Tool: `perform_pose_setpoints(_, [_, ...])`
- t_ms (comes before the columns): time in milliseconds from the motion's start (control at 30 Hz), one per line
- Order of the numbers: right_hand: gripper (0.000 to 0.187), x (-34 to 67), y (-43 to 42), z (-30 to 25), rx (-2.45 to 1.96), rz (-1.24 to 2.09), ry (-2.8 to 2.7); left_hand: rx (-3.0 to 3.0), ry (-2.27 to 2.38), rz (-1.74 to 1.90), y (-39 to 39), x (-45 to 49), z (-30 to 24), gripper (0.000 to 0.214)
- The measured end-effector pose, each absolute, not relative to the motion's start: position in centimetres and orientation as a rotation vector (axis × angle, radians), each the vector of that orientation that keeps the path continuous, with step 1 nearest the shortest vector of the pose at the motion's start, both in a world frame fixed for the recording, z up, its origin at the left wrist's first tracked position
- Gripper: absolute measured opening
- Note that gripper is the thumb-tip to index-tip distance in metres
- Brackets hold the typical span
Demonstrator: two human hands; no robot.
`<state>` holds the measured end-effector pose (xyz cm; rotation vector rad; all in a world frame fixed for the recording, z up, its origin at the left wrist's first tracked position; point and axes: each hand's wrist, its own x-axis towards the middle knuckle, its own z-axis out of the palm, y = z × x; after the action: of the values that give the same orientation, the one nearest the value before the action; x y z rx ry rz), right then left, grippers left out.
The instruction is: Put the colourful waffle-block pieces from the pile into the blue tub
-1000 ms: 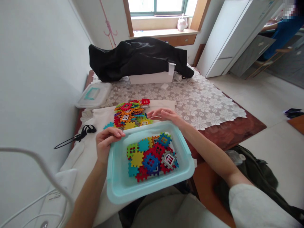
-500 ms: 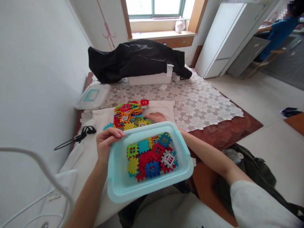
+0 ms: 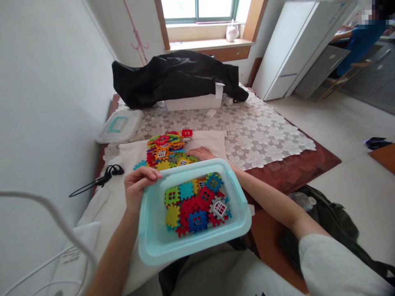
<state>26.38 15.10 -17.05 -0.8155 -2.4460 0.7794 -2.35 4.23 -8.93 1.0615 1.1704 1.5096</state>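
My left hand (image 3: 140, 183) is closed on the upper left rim of a light blue plastic bin (image 3: 163, 251), which tilts towards me below the table's edge. Inside the bin lie several interlocking building tiles (image 3: 197, 205) in red, blue, yellow, green and grey, some with window frames. Beyond the bin, my right hand (image 3: 202, 153) reaches down beside a heap of the same tiles (image 3: 163, 150) on a cream cloth. Its fingers look stretched out at the heap's right side; the bin's rim hides part of the hand and wrist.
A translucent lid (image 3: 120, 126) and a black cord (image 3: 108, 176) lie at the left. Black sheeting (image 3: 179, 78) covers something at the back of the table, on a lace tablecloth (image 3: 259, 135). A dark bag (image 3: 327, 222) is at my right. A person in blue (image 3: 361, 45) sits far right.
Yellow tiles at the near side of the heap have shifted slightly beside my right hand. My left hand keeps its hold on the bin; the view has moved a little.
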Motion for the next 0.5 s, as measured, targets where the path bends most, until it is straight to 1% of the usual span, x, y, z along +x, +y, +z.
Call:
perform_pose_setpoints(33, [0.068,26.42,15.08,-16.89,-0.786,0.789,-2.457,1.063,1.167,1.510,4.23,-2.36,-8.96,0.009])
perform_pose_setpoints(67, [0.068,26.44,15.09,-16.75,-0.759,0.808,-2.459,1.064,1.162,1.511,4.23,-2.36,-8.99,0.009])
perform_pose_setpoints(200, [0.049,26.50,15.31,-16.82,-0.719,0.901,-2.376,1.086,1.147,1.518,4.30,-2.30,-9.11,0.008])
perform_pose_setpoints(300, [0.056,26.59,15.51,-17.21,-0.708,0.962,-2.295,1.092,1.151,1.533,4.28,-2.29,-9.16,0.009])
perform_pose_setpoints(367, [0.056,26.67,15.51,-17.28,-0.716,1.018,-2.220,1.092,1.160,1.549,4.21,-2.32,-9.21,0.010])
perform_pose_setpoints(433, [0.048,26.73,15.39,-17.13,-0.736,1.140,-2.123,1.095,1.164,1.563,4.14,-2.36,-9.25,0.010])
perform_pose_setpoints(500, [0.045,26.71,15.23,-16.90,-0.748,1.334,-2.033,1.097,1.161,1.568,4.08,-2.37,-9.28,0.011])
